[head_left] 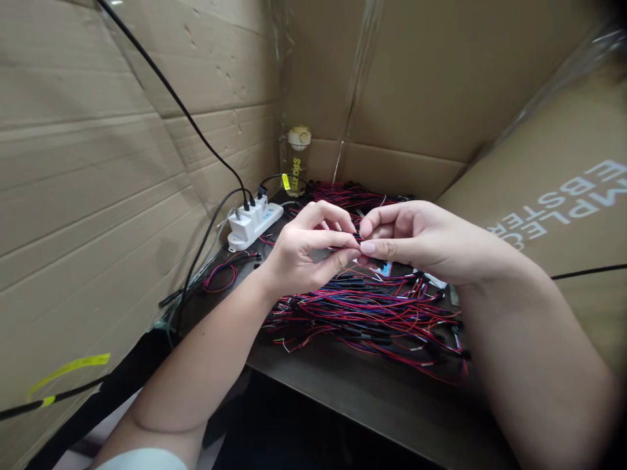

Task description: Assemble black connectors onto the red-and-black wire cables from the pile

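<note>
Left hand [306, 251] and right hand [406, 238] are meeting mid-frame, each grip pinching a small black connector [356, 242], probably mating wire ends, over the red-black wire pile [367, 310] covering the counter [353, 391].

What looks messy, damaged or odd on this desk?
The red and black wires lie in a loose tangle, some reaching the desk edge. The cardboard wall is creased and dented. Both hands pinch a small piece together.
</note>
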A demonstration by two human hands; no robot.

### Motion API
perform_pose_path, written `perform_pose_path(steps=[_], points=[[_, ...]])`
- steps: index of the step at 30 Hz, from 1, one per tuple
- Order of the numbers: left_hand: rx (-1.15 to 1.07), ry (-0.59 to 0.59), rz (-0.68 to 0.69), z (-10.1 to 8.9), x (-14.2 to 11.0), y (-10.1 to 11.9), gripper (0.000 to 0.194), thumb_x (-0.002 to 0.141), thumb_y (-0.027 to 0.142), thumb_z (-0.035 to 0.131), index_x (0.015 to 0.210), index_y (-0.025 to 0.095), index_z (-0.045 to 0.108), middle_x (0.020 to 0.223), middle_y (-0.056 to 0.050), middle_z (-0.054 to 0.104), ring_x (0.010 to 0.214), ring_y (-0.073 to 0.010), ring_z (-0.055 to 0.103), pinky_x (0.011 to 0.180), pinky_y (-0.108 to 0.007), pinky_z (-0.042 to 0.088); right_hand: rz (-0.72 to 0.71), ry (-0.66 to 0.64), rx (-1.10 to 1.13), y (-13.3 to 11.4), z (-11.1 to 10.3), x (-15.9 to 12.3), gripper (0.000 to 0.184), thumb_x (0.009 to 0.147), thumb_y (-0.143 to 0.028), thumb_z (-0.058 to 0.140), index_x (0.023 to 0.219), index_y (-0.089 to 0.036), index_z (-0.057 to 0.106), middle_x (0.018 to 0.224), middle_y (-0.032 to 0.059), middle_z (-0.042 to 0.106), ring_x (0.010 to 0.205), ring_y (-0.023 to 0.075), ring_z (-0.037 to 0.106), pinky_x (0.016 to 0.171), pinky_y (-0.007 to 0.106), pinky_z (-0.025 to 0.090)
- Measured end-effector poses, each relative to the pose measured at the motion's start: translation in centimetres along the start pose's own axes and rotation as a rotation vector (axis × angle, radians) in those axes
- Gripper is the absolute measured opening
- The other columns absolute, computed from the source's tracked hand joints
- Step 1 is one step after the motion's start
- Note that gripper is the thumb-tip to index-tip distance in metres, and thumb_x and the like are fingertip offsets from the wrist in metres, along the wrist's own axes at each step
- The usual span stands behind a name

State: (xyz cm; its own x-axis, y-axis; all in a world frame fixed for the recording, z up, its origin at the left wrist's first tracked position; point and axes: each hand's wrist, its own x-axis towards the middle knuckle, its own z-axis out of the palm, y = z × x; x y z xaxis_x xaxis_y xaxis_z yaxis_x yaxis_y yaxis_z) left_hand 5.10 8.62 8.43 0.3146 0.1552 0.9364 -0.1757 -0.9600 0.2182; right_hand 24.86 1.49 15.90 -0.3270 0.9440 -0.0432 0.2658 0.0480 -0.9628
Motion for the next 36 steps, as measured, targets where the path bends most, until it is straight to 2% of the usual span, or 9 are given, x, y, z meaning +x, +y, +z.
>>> perform_pose_path(steps=[8, 13, 18, 20, 22, 25, 27, 31, 36], points=[[-0.038, -0.070, -0.221, -1.7, 0.3, -0.4, 0.009, 0.090, 0.025, 0.073, 0.085, 0.018, 0.074, 0.098, -0.008, 0.069, 0.094, -0.0180, 0.066, 0.086, -0.037, 0.057, 0.021, -0.031, -0.115, -0.6, -1.0, -0.7, 0.031, 0.076, -0.040, 0.086, 0.088, -0.020, 0.066, 0.075, 0.0038, 0.074, 0.067, 0.0153, 0.066, 0.061, 0.028, 0.049], [0.038, -0.104, -0.239, -2.4, 0.2, -1.5, 0.010, 0.093, 0.026, 0.069, 0.087, 0.017, 0.070, 0.101, -0.008, 0.068, 0.097, -0.0171, 0.065, 0.089, -0.036, 0.054, 0.165, -0.320, -0.282, -0.9, -1.2, -1.4, 0.045, 0.081, -0.040, 0.082, 0.116, -0.017, 0.063, 0.078, 0.0014, 0.072, 0.065, 0.0123, 0.060, 0.058, 0.024, 0.045], [0.125, -0.170, -0.229, -2.5, 0.0, -1.9, 0.010, 0.094, 0.024, 0.067, 0.087, 0.018, 0.068, 0.100, -0.008, 0.068, 0.097, -0.0187, 0.063, 0.089, -0.038, 0.053, 0.350, -0.583, -0.477, -0.5, -0.9, -1.6, 0.045, 0.082, -0.034, 0.078, 0.119, -0.015, 0.062, 0.085, 0.0030, 0.073, 0.071, 0.0148, 0.064, 0.061, 0.024, 0.048], [0.149, -0.200, -0.213, -2.3, 0.0, -1.8, 0.010, 0.094, 0.025, 0.067, 0.087, 0.018, 0.068, 0.101, -0.008, 0.067, 0.099, -0.0194, 0.062, 0.090, -0.039, 0.052, 0.335, -0.559, -0.516, 0.0, -0.6, -1.2, 0.053, 0.077, -0.039, 0.082, 0.119, -0.015, 0.062, 0.091, 0.0054, 0.074, 0.078, 0.0178, 0.067, 0.066, 0.026, 0.051], [0.145, -0.230, -0.187, -2.0, 0.0, -1.6, 0.010, 0.094, 0.026, 0.068, 0.088, 0.018, 0.069, 0.101, -0.008, 0.067, 0.101, -0.0195, 0.061, 0.092, -0.039, 0.051, 0.206, -0.462, -0.524, 0.4, -0.2, -0.7, 0.051, 0.076, -0.047, 0.082, 0.112, -0.015, 0.065, 0.092, 0.0049, 0.073, 0.079, 0.0174, 0.065, 0.066, 0.026, 0.049], [0.134, -0.267, -0.144, -1.4, -0.1, -1.3, 0.008, 0.093, 0.026, 0.069, 0.088, 0.019, 0.070, 0.100, -0.007, 0.067, 0.100, -0.0196, 0.061, 0.093, -0.040, 0.051, 0.036, -0.269, -0.560, 0.8, 0.5, 0.2, 0.039, 0.088, -0.054, 0.068, 0.084, -0.015, 0.068, 0.071, 0.0004, 0.063, 0.060, 0.0114, 0.049, 0.054, 0.025, 0.037], [0.146, -0.285, -0.138, -1.2, -0.2, -1.4, 0.008, 0.093, 0.025, 0.068, 0.088, 0.019, 0.070, 0.100, -0.007, 0.067, 0.099, -0.0198, 0.061, 0.093, -0.041, 0.051, 0.044, -0.192, -0.610, 0.8, 0.8, 0.6, 0.046, 0.092, -0.055, 0.060, 0.073, -0.015, 0.069, 0.059, -0.0004, 0.057, 0.052, 0.0100, 0.039, 0.049, 0.026, 0.030], [0.184, -0.343, -0.187, -1.9, -0.2, -1.9, 0.010, 0.096, 0.023, 0.063, 0.088, 0.018, 0.068, 0.104, -0.008, 0.066, 0.103, -0.0197, 0.059, 0.095, -0.040, 0.049, 0.107, -0.172, -0.678, 0.4, 1.0, 0.5, 0.049, 0.091, -0.057, 0.061, 0.069, -0.015, 0.074, 0.055, 0.0015, 0.058, 0.049, 0.0111, 0.039, 0.047, 0.028, 0.028], [0.235, -0.338, -0.211, -2.8, -0.2, -2.5, 0.012, 0.099, 0.024, 0.060, 0.089, 0.018, 0.065, 0.105, -0.008, 0.066, 0.102, -0.0189, 0.059, 0.095, -0.039, 0.048, 0.189, -0.229, -0.760, -0.5, 1.0, -1.2, 0.050, 0.090, -0.052, 0.062, 0.054, -0.019, 0.054, 0.048, -0.0036, 0.036, 0.046, 0.0092, 0.026, 0.044, 0.028, 0.018]])
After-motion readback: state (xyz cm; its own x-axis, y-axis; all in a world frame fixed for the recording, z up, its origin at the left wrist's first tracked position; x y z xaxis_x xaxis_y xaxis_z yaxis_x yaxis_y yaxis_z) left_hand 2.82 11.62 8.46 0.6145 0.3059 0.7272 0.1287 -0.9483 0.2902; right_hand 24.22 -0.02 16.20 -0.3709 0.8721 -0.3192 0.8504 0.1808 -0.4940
